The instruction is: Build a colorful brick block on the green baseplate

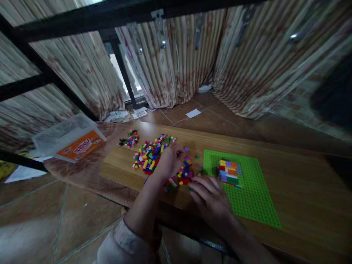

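My left hand (172,160) is over the right side of a loose heap of coloured toy bricks (148,156), fingers curled together. Whatever they hold is hidden, and a small purple brick (186,149) lies just beyond the fingertips. My right hand (210,194) rests low at the near left edge of a green studded baseplate (251,187). Between its bent fingertips a bit of a green toy brick (190,188) shows, beside a red brick (186,181). On the baseplate stands a block of built-up bricks (228,171) in several colours.
A wooden tabletop (299,183) carries everything. A smaller cluster of bricks (130,138) lies at its far left. Beyond it, a clear plastic box (68,135) with an orange label lies tilted on a brown cloth (82,179). Striped curtains (187,62) hang behind, with papers (193,113) on the tiled floor.
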`<action>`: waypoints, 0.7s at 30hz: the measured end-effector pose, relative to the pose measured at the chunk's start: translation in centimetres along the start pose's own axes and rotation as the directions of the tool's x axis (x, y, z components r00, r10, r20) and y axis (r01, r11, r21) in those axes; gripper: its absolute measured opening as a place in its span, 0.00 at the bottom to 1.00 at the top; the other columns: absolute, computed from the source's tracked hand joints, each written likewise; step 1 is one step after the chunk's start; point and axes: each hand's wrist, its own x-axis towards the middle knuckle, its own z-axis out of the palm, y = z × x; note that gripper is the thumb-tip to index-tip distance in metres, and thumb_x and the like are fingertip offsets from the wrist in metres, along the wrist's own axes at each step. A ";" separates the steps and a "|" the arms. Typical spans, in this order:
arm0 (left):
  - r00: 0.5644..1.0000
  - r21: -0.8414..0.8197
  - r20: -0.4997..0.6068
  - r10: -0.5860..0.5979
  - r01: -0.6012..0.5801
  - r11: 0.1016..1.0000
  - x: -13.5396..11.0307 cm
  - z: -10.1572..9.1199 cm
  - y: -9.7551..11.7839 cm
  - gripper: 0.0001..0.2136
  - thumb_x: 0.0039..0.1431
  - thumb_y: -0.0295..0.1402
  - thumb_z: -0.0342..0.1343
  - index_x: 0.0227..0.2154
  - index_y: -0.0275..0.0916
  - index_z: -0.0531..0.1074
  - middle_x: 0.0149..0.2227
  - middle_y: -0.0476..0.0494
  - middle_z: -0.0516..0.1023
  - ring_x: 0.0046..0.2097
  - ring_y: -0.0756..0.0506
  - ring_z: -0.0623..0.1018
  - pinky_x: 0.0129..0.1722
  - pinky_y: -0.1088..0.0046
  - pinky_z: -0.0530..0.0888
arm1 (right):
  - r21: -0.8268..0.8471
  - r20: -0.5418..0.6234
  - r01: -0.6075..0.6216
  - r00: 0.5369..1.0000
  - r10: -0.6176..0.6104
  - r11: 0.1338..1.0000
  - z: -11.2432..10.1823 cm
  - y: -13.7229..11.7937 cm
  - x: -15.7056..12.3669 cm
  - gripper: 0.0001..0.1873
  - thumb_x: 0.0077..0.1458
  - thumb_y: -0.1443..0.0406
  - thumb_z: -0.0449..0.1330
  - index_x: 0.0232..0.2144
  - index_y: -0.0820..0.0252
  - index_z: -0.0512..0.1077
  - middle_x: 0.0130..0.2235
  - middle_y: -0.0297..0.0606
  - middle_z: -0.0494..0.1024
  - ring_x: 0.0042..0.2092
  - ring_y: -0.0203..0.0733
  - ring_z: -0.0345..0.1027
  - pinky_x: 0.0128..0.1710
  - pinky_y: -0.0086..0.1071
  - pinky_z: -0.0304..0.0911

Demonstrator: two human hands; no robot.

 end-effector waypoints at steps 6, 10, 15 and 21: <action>0.995 0.165 0.086 -0.050 0.035 0.986 -0.4 -0.9 -0.7 0.10 0.51 0.21 0.50 0.29 0.38 0.76 0.30 0.45 0.79 0.32 0.47 0.76 0.34 0.75 0.70 | -0.055 0.063 -0.028 0.998 0.032 0.998 0.6 -0.8 0.0 0.09 0.58 0.69 0.57 0.40 0.55 0.74 0.51 0.36 0.75 0.54 0.50 0.60 0.51 0.46 0.61; 0.991 0.199 0.116 -0.074 0.050 0.979 -0.6 -1.2 -1.1 0.14 0.51 0.21 0.49 0.35 0.39 0.77 0.34 0.43 0.81 0.37 0.44 0.79 0.39 0.72 0.71 | -0.088 0.096 -0.046 0.994 0.055 0.995 0.8 -0.8 0.0 0.10 0.58 0.68 0.57 0.42 0.54 0.74 0.52 0.36 0.74 0.55 0.51 0.60 0.51 0.47 0.61; 0.992 0.179 0.106 -0.075 0.055 0.982 -0.6 -1.4 -1.5 0.17 0.52 0.21 0.48 0.40 0.39 0.77 0.37 0.42 0.82 0.40 0.44 0.79 0.41 0.72 0.72 | -0.082 0.078 -0.043 0.996 0.049 0.996 0.9 -0.3 -0.1 0.11 0.59 0.67 0.56 0.45 0.57 0.73 0.52 0.39 0.74 0.56 0.51 0.59 0.52 0.48 0.60; 0.992 0.127 0.123 -0.030 0.015 0.992 -0.5 -1.3 -1.6 0.17 0.51 0.20 0.49 0.40 0.39 0.77 0.37 0.42 0.82 0.35 0.45 0.79 0.36 0.74 0.72 | -0.032 -0.049 -0.041 0.998 0.039 0.999 0.3 0.0 0.2 0.12 0.59 0.68 0.56 0.46 0.59 0.72 0.50 0.43 0.73 0.55 0.49 0.60 0.53 0.47 0.62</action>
